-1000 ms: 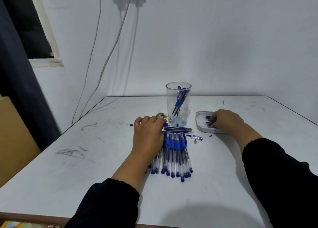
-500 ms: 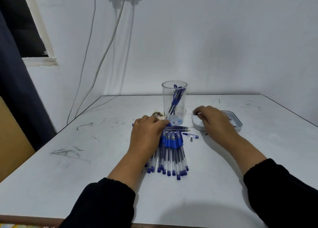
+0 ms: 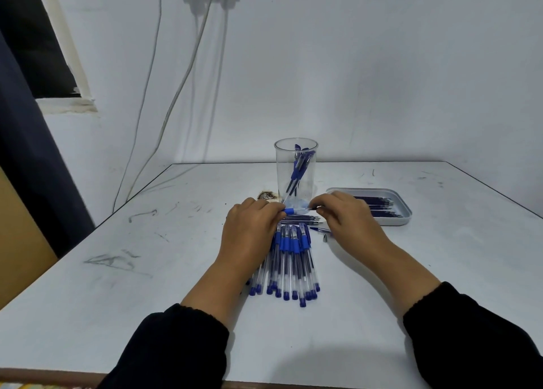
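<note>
Nearest, at 6 o'clock from the hands, the pile (image 3: 291,259) of blue pens lies on the table (image 3: 147,271), end plugs toward the person, much as it lay a second ago. The left hand (image 3: 249,233) has stayed at the pile's far end. Its fingers (image 3: 271,212) now curl round the blue grip of one pen (image 3: 295,211), which is lifted just clear of the rest and held level, pointing to 3 o'clock.

The big change is the right hand (image 3: 349,221). A second ago it was in the tray and half a second ago over the tray's near rim; now it meets the left hand. Its fingertips (image 3: 316,209) pinch the pen's clear end, and whether a refill sits between them is too small to tell. The fetch looks done, and fitting the pen together seems to be starting.

Loose refills (image 3: 302,218) lie just under the pen. At 12 o'clock the cup (image 3: 282,168) stands upright with a few pens inside. At 2 o'clock the tray (image 3: 407,215) holds more refills.
</note>
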Motion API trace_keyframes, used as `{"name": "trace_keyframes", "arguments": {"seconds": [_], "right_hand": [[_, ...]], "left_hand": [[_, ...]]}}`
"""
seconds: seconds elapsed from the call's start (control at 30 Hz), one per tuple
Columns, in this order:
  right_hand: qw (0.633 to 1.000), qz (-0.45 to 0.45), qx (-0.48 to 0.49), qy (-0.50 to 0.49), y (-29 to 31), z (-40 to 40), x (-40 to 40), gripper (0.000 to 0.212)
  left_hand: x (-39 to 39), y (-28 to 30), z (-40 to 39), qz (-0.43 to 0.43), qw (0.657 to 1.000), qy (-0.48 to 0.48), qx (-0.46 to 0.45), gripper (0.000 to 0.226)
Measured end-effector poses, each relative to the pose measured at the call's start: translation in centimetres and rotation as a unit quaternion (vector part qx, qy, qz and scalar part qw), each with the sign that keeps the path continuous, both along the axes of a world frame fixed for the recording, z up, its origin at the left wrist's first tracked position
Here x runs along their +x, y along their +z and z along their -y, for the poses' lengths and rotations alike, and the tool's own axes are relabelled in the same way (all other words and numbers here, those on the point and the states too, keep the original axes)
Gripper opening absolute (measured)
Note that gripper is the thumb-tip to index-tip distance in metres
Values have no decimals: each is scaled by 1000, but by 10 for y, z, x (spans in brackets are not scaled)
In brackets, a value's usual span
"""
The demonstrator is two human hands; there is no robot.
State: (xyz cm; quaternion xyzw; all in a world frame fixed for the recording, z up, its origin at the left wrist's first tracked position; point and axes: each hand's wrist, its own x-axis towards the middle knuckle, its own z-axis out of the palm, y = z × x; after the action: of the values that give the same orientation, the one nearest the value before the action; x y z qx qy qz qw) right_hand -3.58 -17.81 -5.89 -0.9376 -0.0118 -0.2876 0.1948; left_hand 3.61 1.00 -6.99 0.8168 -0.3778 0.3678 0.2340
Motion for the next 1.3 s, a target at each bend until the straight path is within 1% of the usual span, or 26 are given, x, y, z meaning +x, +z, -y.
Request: {"name": "trace_keyframes", "arguments": {"seconds": [0.23,0.53,0.83,1.0,1.13,1.2,1.3], "right_hand": [[1000,0,11,-23,1,2,-1,19],[1000,-20,8,-24,3,1,-4,21],[999,-30,21,-24,4,-2,-6,22],[999,-28,32,-7,3,-2,-4,21],[999,-16,29,24,2,-6,-3,21],[998,-8,35,50,1,-8,-4,27],[998,-13,37,45,1,-5,-4,49]], "left_hand": [[-1,0,0,-1,1000,-6,-5,20],[-2,1,-1,-23,1000,-3,-8,22],[-2,1,-1,-10,1000,-9,-20,14],[-5,2,-1,-9,1000,-8,-16,15],[-4,-1,1,-2,1000,-20,9,16],[-5,-1,2,-1,1000,-17,13,16],[-4,-1,1,-3,1000,-8,3,16]]}}
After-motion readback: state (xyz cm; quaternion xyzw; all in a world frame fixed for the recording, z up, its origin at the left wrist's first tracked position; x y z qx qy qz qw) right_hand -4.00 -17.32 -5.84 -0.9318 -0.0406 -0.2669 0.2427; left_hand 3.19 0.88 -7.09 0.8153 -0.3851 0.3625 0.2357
